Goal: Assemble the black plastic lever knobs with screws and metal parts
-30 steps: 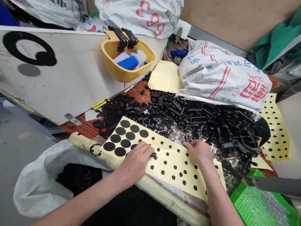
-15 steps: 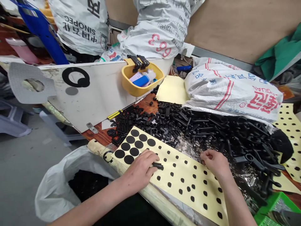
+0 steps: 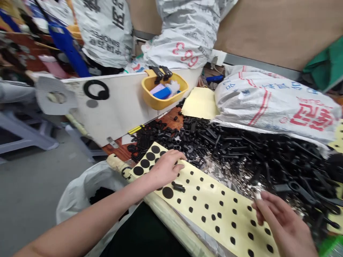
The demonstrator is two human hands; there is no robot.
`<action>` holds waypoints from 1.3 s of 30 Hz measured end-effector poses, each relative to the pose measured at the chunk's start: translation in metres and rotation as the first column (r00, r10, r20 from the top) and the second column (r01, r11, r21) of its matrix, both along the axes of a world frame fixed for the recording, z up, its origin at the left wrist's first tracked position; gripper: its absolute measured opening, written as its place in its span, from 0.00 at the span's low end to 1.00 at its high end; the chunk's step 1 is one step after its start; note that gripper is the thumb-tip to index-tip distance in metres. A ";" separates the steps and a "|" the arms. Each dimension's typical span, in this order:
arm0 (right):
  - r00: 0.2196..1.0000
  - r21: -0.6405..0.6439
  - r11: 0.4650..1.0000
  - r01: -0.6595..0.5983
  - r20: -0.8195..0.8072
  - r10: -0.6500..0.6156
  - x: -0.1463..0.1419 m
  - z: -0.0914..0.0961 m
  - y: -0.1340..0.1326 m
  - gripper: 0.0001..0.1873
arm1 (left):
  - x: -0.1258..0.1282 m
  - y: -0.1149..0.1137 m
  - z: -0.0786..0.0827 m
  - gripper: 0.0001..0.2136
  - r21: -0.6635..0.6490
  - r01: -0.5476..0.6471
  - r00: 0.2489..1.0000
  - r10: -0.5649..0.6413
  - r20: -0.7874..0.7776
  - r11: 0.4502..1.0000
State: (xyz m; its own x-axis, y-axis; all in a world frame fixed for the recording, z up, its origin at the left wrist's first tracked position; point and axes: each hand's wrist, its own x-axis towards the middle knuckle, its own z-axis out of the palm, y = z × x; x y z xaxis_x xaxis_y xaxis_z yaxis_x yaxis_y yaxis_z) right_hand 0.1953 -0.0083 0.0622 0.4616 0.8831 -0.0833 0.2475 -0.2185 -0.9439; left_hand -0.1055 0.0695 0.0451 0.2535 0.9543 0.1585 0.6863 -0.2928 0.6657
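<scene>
A yellow sticker sheet bearing large and small black round stickers lies along the table edge. Over its left part is my left hand, thumb and index finger apart, with nothing visible held. Just below it, a short black plastic cylinder rests on the sheet. At the sheet's right side, my right hand pinches a small shiny metal piece between thumb and fingers; its exact kind is blurred. Beyond that hand lies a heap of small metal parts.
Behind the sheet spreads a pile of black plastic parts. A white woven sack lies beyond it. A yellow bin hangs on a white board. An open white bag stands below the table edge.
My right hand has moved right and nearer, away from the metal parts, with a small metal piece pinched. My left hand has shifted up, away from the black cylinder, uncovering a large black sticker.
</scene>
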 end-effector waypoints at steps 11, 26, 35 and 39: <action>0.994 0.026 0.996 0.088 -0.063 -0.087 -0.026 0.007 -0.035 0.23 | 0.160 0.051 0.006 0.10 0.113 0.565 0.805 -0.515 -0.295 0.818; 0.906 0.274 0.925 0.264 -0.398 -0.141 -0.013 -0.011 -0.039 0.10 | 0.159 0.061 0.018 0.12 0.042 0.392 0.915 -0.394 0.082 0.919; 0.896 0.217 0.955 0.203 -0.434 -0.092 -0.037 -0.021 -0.034 0.12 | 0.109 -0.049 0.012 0.13 -0.702 0.483 0.639 0.337 0.691 0.524; 0.939 0.203 0.955 0.214 -0.314 -0.144 -0.043 -0.031 -0.038 0.15 | 0.103 -0.064 -0.011 0.17 -0.663 0.570 0.512 0.420 0.749 0.485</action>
State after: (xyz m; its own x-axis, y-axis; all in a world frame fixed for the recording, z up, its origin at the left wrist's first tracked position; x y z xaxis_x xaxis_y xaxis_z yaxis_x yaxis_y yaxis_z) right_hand 0.1520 -0.0463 0.0313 0.5998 0.7990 -0.0428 -0.0698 -0.0010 -0.9976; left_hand -0.0022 0.0053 0.0343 0.5725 0.6911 -0.4411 -0.2429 0.6568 0.7138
